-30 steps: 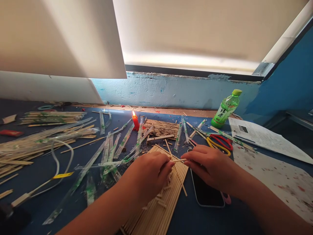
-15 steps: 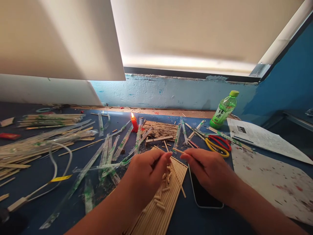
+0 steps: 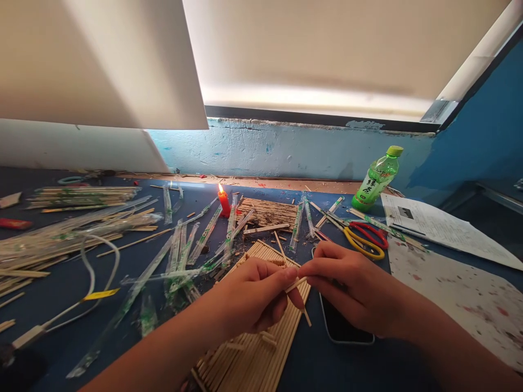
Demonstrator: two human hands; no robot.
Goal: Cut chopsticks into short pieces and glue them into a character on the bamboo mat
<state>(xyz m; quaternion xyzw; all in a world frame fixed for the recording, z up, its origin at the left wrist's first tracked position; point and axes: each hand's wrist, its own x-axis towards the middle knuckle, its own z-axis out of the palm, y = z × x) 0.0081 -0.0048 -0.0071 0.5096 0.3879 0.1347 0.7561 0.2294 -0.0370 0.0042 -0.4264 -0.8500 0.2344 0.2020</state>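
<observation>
A short wooden stick (image 3: 296, 285) spans the small gap between my hands. My left hand (image 3: 261, 291) pinches its left end between thumb and fingers, and my right hand (image 3: 353, 291) pinches the other end. Beneath them lies a flat panel of round wooden sticks (image 3: 281, 340) set side by side, partly hidden by my left hand and forearm. Short cut pieces (image 3: 268, 338) rest on the panel. A thin loose stick (image 3: 280, 245) lies slanting across it, its middle covered by my fingers.
A lit red candle (image 3: 224, 202) stands behind the panel, beside a darker stick mat (image 3: 272, 212). Plastic wrappers (image 3: 175, 256) and stick bundles (image 3: 81, 196) spread leftward. On the right are scissors (image 3: 363, 242), a phone (image 3: 345, 321), a green bottle (image 3: 378, 179) and papers (image 3: 445, 228).
My hands have come together lower over the panel. The stick's left end, free before in my right hand's pinch, now meets my left fingers.
</observation>
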